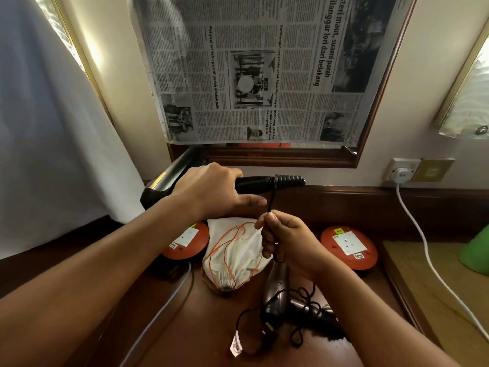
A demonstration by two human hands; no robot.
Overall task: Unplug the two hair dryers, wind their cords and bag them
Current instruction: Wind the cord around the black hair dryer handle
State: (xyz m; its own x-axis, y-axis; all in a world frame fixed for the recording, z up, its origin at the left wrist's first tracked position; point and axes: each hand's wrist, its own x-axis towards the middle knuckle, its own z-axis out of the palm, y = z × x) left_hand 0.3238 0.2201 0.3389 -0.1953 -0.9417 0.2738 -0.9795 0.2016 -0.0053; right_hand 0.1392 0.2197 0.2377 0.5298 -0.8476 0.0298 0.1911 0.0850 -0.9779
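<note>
Bench (211, 327): white drawstring bag (235, 252) between two red socket reels; brown dryer (277, 295) lying. Left hand (211, 192) grips black dryer (254, 182); right hand (288, 242) pinches its cord (272, 200).

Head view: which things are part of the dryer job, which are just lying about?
Job: black dryer in left hand; its cord pinched by right hand; brown dryer on desk; white bag.
Lying about: two red socket reels, wall plug, newspaper, green object.
</note>
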